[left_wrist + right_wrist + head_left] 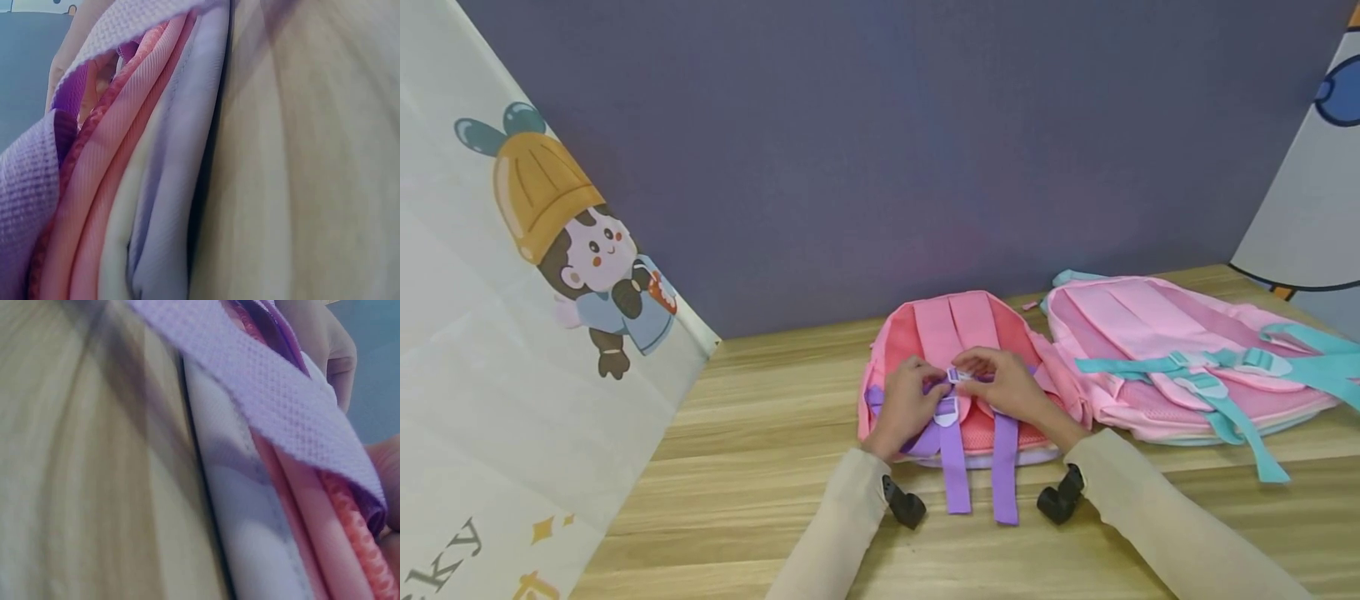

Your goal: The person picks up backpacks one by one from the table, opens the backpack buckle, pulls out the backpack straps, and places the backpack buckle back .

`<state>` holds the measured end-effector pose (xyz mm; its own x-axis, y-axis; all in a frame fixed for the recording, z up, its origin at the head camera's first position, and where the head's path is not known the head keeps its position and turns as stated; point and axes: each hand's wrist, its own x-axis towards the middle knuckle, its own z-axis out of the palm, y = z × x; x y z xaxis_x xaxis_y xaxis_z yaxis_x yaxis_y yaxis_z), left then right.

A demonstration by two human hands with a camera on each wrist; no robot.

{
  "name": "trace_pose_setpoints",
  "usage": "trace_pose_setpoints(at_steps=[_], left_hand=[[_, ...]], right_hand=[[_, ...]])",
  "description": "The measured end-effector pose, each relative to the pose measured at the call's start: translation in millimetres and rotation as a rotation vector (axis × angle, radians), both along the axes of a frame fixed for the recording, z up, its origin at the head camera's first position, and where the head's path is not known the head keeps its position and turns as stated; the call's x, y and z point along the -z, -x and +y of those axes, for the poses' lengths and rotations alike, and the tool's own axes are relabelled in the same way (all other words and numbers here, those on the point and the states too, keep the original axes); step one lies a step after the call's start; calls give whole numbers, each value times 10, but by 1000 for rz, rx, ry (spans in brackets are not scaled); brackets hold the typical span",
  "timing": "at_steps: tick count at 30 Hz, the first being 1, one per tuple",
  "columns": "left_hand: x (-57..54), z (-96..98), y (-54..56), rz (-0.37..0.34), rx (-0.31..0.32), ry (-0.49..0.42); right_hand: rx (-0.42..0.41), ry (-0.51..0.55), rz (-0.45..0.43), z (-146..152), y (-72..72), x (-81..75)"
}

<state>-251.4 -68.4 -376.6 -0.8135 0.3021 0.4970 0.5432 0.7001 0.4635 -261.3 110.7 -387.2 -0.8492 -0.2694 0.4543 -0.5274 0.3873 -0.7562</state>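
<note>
A pink child's backpack (957, 321) lies on the table with its shoulder straps upward. A small white buckle (956, 375) on a purple strap sits over its middle. My right hand (1011, 385) pinches this buckle between thumb and fingers. Just left of it, my left hand (912, 402) pinches the purple strap with curled fingers. Below the hands, a white strap adjuster (947, 412) carries a purple webbing tail (955, 475); a second purple tail (1005, 479) hangs beside it. The wrist views show purple webbing (275, 387) and the pack's layered edge (169, 175) close up.
To the right lies a light pink backpack (1150, 325) with turquoise straps (1247, 429), touching the first pack's side. Both rest on a wood-grain table (760, 433) against a dark partition (880, 150). A white panel with a cartoon figure (587, 242) stands at left.
</note>
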Motion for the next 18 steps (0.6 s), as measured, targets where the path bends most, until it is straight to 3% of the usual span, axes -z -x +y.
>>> trace_pose_setpoints(at_steps=[10,18], left_hand=[[0,34,-20,-32,-18,-37],[13,-11,21,-77,12,-61]], right_hand=[[4,-27,12,13,-10,-10],[6,-26,10,6,1,-4]])
